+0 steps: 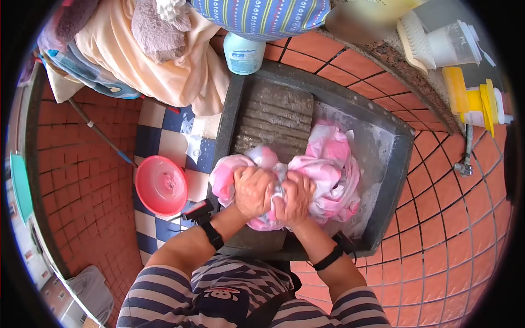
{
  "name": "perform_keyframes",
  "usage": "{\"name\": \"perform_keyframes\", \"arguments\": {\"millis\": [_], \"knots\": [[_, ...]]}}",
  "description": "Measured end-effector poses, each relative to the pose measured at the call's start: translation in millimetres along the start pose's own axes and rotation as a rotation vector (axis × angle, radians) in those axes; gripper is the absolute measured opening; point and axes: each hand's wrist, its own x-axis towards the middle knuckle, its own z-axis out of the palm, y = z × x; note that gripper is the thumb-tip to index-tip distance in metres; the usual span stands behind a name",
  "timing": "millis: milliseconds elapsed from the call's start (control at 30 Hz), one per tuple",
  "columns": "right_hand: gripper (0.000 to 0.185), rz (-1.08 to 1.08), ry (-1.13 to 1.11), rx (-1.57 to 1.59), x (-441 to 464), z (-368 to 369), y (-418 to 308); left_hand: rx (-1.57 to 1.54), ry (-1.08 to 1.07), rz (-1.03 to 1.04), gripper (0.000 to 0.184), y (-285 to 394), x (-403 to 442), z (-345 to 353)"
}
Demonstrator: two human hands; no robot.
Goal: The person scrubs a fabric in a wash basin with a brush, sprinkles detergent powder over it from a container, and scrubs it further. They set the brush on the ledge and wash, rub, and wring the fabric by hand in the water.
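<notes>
Side by side, my left hand and my right hand are closed on a wet pink-and-white cloth, bunching it between them. Part of the cloth pokes out left of my left hand; the larger heap lies to the right of my right hand. Beneath it is a ridged washboard, built into the left side of a dark stone sink. Soapy water with foam fills the right side of the basin around the cloth. Both wrists wear black straps.
A light blue bottle stands at the sink's far left corner. On the floor to the left is a pink basin. Peach fabric hangs behind it. A scrub brush, a clear container and yellow items sit on the ledge above a tap.
</notes>
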Motion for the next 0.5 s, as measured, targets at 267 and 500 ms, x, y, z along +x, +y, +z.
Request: {"name": "perform_keyframes", "arguments": {"millis": [267,500], "knots": [[0.037,0.417,-0.224,0.027,58.8,10.7,40.4,0.142,-0.044,-0.303,0.028,-4.5,64.8,15.6],[0.033,0.07,-0.003,-0.052,-34.7,-8.6,-7.2,0.08,0.044,0.153,0.016,15.6,-41.4,6.7]]}}
